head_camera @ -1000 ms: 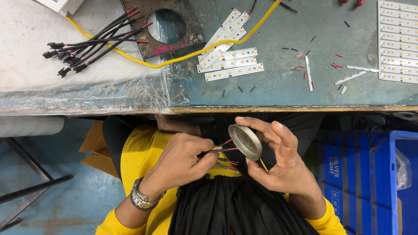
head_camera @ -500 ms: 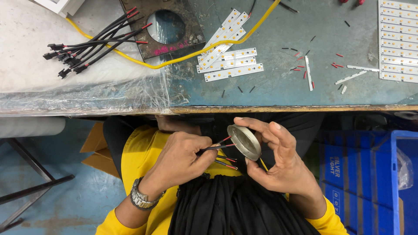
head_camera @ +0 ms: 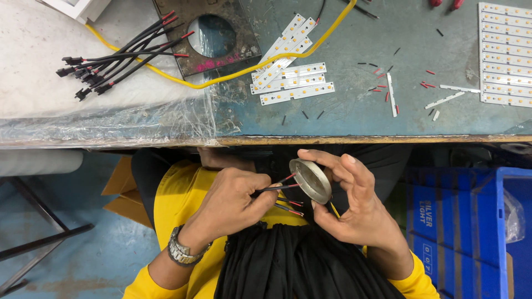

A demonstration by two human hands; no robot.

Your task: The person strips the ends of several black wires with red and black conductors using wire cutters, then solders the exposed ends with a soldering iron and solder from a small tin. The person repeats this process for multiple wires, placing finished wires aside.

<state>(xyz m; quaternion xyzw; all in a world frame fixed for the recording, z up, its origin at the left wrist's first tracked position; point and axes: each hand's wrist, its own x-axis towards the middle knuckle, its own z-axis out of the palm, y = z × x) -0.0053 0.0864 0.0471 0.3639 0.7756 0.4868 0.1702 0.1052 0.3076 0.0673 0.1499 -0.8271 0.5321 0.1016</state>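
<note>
The metal disc [head_camera: 311, 180] is being held over the person's lap, just below the counter [head_camera: 354, 119] edge. The right hand [head_camera: 354, 210] is gripping its rim between thumb and fingers, while the left hand [head_camera: 233, 202] is pinching thin red and black wires [head_camera: 280, 189] against the disc's face. The wires look springy; a loosened pinch could let them slip away, or the disc could drop to the floor. On the counter, white strips [head_camera: 291, 80] and a bundle of black leads [head_camera: 119, 58] are lying well apart. A blue crate [head_camera: 463, 227] is standing to the right; its contents are hidden.
</note>
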